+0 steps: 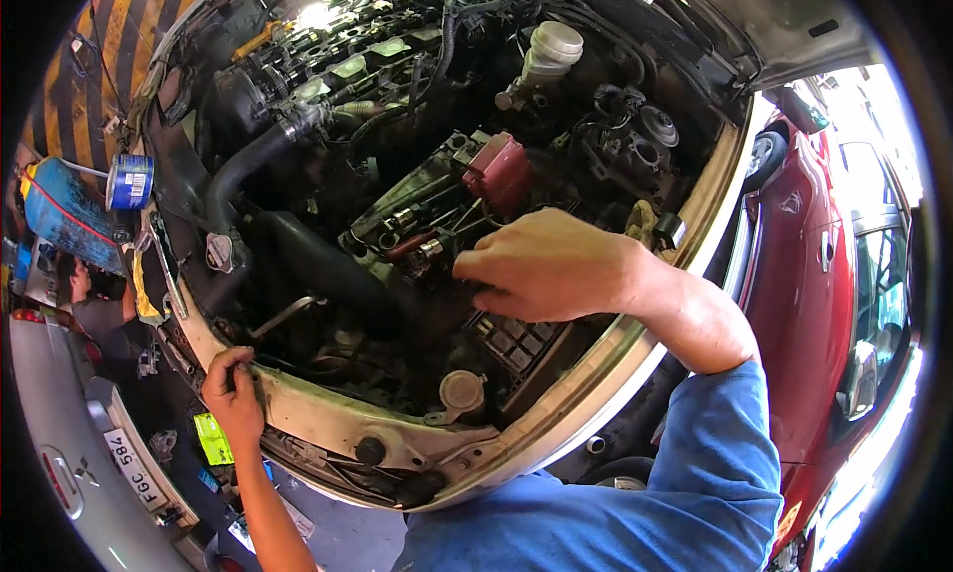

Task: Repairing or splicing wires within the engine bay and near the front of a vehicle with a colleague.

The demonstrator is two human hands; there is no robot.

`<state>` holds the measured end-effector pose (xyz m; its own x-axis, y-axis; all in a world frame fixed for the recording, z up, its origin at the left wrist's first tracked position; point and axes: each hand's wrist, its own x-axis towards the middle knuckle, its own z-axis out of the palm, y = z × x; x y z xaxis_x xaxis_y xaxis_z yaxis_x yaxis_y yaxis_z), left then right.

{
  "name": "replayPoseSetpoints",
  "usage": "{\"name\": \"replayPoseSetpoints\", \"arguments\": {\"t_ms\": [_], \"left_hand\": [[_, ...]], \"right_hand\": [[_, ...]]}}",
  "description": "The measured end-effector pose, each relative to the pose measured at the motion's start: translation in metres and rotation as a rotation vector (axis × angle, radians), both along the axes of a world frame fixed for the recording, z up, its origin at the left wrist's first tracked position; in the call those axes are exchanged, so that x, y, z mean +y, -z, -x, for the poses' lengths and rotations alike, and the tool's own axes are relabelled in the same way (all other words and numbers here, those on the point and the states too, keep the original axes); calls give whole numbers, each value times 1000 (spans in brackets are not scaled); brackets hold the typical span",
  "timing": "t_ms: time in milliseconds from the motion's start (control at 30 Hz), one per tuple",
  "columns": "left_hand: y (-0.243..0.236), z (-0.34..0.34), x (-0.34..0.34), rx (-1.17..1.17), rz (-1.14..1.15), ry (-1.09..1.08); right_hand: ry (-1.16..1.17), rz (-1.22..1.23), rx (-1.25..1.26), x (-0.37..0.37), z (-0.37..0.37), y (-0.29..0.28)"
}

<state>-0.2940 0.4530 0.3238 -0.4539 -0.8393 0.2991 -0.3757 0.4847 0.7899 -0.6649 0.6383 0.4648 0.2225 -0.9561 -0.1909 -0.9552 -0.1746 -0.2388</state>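
Observation:
My right hand (551,264) reaches over the engine bay from the right, its fingers bent and drawn together. Whatever they hold, if anything, is hidden. Just left of its fingertips lie metal sockets (427,254) and a red-handled tool (405,247). A dark red box-shaped part (499,172) sits beyond this hand. Below it shows an uncovered fuse box (516,346). My left hand (233,393) rests at the front left corner, fingers curled over the cream front panel (318,401) of the car. Close by it a metal rod (285,316) sticks up at an angle.
Black hoses (318,274) cross the left of the bay. A white-capped reservoir (551,51) stands at the back. On the left edge are a blue can (129,182) and a blue container (69,215). A red car (804,294) is parked right, a silver car (74,423) left, near another person (104,309).

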Motion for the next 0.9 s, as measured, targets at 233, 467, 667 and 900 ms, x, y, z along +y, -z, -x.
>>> {"name": "replayPoseSetpoints", "arguments": {"t_ms": [233,467,667,900], "left_hand": [[0,4,2,29,-22,-13],[-3,4,2,-24,11,-32],[-4,5,3,20,4,-11],[-4,5,3,27,6,-18]], "right_hand": [[94,32,-50,11,9,-13],[60,6,-37,10,8,-9],[52,-13,-36,11,6,-8],[56,-64,-34,8,3,-11]]}}
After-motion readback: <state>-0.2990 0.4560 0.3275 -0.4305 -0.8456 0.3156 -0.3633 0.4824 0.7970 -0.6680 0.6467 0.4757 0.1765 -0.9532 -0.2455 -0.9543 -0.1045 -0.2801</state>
